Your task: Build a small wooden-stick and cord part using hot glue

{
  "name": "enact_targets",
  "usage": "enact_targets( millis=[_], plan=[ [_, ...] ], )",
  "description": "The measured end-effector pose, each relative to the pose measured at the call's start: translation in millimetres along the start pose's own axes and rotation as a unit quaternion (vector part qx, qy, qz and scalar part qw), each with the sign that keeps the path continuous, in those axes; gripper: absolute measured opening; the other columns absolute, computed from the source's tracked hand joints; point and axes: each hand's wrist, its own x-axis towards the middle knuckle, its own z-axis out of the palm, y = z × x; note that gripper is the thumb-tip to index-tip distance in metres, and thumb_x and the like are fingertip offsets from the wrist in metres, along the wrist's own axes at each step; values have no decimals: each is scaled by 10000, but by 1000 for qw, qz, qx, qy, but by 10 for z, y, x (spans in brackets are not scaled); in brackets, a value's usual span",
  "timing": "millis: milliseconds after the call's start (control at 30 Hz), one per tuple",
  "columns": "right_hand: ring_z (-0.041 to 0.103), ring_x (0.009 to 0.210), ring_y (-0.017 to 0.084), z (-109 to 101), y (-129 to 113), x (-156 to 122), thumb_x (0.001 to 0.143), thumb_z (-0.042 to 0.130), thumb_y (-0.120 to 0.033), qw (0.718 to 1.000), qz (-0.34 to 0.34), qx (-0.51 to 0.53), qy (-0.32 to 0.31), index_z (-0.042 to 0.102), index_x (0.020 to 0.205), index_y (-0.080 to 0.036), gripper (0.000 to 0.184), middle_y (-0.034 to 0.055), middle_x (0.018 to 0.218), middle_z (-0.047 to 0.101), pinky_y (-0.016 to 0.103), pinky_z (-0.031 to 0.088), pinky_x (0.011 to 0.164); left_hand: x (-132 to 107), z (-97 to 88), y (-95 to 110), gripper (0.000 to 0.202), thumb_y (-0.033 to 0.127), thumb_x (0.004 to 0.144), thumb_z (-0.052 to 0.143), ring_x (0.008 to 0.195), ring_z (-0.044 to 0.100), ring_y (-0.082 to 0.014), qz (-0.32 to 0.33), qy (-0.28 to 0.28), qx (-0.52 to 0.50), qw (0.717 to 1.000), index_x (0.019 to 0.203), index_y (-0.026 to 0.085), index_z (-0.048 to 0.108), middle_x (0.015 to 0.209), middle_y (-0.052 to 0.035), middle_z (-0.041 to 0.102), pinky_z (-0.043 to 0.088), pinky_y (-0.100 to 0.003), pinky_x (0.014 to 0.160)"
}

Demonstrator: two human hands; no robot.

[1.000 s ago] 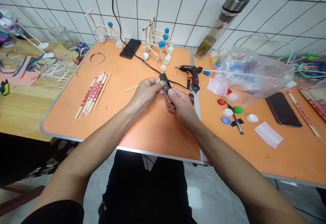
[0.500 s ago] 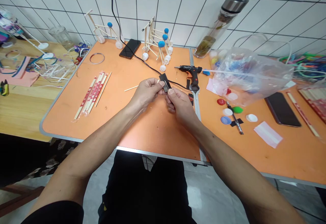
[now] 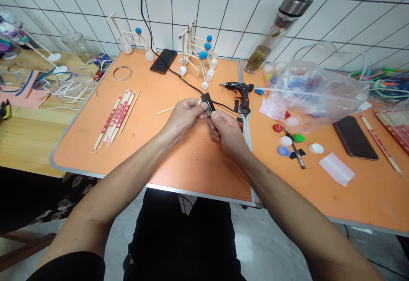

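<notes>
A small dark rectangular piece (image 3: 205, 98) is held between my hands above the orange table. My left hand (image 3: 189, 114) pinches its left side between thumb and fingers. My right hand (image 3: 226, 128) has its thumb pressed near the lower right end, fingers curled beneath. A thin light strip crosses the dark piece; I cannot make out whether it is a blade or a sliver. Left of my left hand, a thin wooden stick (image 3: 165, 110) shows, partly hidden by the hand. Beyond my hands runs a black cable, and a black glue gun (image 3: 239, 91) lies to the right.
Stick models with blue balls (image 3: 203, 55) stand by the tiled wall beside a phone (image 3: 163, 61). Wrapped chopsticks (image 3: 118, 117) lie left. To the right are bottle caps (image 3: 298, 137), a pen (image 3: 295, 149), a plastic bag (image 3: 319, 93), another phone (image 3: 354, 137) and a tall glass bottle (image 3: 271, 38).
</notes>
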Motion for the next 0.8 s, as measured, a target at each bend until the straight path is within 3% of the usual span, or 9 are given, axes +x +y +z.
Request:
enact_targets(
  millis=[500, 800],
  plan=[
    [281, 565, 100, -10, 12, 12, 918, 822, -879, 1000, -5, 0, -4, 554, 914, -265, 670, -70, 728, 412, 255, 201, 492, 5, -10, -37, 438, 213, 1028, 819, 437, 340, -33, 14, -7, 2, 1000, 662, 169, 582, 646, 17, 619, 186, -232, 458],
    [268, 557, 99, -13, 23, 12, 944, 800, -873, 1000, -14, -5, -4, 548, 909, -266, 658, -76, 713, 395, 263, 192, 489, 10, -17, -46, 449, 311, 990, 879, 454, 337, -38, 16, -12, 14, 1000, 681, 178, 581, 654, 21, 611, 195, -235, 467]
  ],
)
